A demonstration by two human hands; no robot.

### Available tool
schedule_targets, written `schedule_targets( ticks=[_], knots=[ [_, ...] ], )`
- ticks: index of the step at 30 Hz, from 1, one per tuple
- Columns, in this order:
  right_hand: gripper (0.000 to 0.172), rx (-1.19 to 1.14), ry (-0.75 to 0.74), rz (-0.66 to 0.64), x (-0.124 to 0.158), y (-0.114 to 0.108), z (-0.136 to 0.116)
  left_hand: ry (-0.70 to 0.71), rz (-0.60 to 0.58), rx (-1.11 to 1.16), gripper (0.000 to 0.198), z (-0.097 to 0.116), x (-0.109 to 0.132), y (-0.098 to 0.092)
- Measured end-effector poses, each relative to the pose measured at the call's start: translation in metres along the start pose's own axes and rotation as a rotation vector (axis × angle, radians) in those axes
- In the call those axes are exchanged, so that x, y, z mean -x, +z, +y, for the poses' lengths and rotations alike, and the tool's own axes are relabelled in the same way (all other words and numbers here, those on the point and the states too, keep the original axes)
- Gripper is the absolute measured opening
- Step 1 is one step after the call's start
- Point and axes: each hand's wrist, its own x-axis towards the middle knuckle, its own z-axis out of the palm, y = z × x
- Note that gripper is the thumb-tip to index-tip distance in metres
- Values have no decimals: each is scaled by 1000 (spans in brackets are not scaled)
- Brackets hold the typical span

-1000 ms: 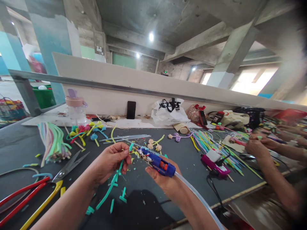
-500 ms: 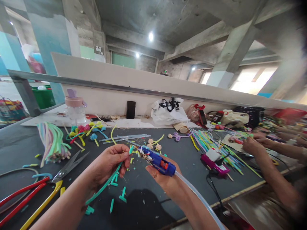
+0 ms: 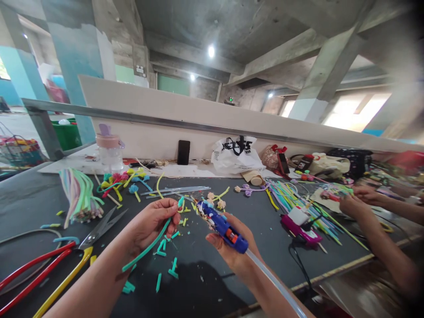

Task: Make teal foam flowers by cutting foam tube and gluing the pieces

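My left hand (image 3: 162, 218) pinches a teal pipe cleaner (image 3: 148, 248), whose long tail hangs down toward my forearm and whose short end sticks up past the fingertips. In my right hand (image 3: 233, 247) is a blue glue gun (image 3: 222, 227) with a clear glue stick (image 3: 274, 282) running out of its back. Its nozzle points up and left, a small gap from the teal end. Below my hands lie several cut teal pieces (image 3: 159, 282); small yellow bits (image 3: 184, 221) are scattered near the nozzle.
Large scissors (image 3: 99, 229) with red and yellow handles lie at left, by a bundle of pastel pipe cleaners (image 3: 81, 194). Clear glue sticks (image 3: 179, 191) and a phone (image 3: 183, 152) are behind. At right are a magenta device (image 3: 301, 232) and another person's hands (image 3: 359, 201).
The glue gun's nozzle has drawn back to the right, away from the teal pipe cleaner's end. My left hand keeps its pinch. The whole view has shifted slightly.
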Motion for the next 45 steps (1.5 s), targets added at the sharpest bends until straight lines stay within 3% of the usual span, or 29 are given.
schedule_targets(
  ticks=[5,7,10,13,16,21,27,30,32,34,36,40,42,45],
  knots=[
    [25,271,-433,-64,2,-6,-8,-57,31,-108,19,-3,-1,0],
    [25,410,-470,-75,1,-10,-8,-89,-18,-167,19,-3,1,2],
    [21,594,-402,-82,-3,-14,-6,-22,-100,-67,16,2,5,0],
    [21,763,-285,-105,-5,-16,-6,178,-64,202,8,12,7,-10],
    [21,986,-142,-274,-4,-14,-3,286,-16,393,3,21,8,-22],
    [35,1100,21,-576,-1,-15,17,285,7,395,5,23,6,-25],
    [48,938,174,-694,-9,-31,25,212,-14,324,2,15,7,-18],
    [57,920,151,-695,-14,-35,15,192,-41,288,5,14,6,-16],
    [52,917,48,-598,-19,-26,6,180,-79,273,6,14,6,-15],
    [30,891,-68,-476,-24,-7,-2,174,-120,268,8,14,6,-14],
    [14,880,-114,-527,-29,20,-6,171,-145,265,9,14,6,-14],
    [7,980,-199,-618,-34,70,-3,157,-172,262,10,13,7,-15],
    [6,992,-204,-612,-33,82,0,143,-169,262,10,12,7,-14],
    [10,980,-201,-602,-31,82,2,123,-154,255,8,9,7,-12]
  ],
)
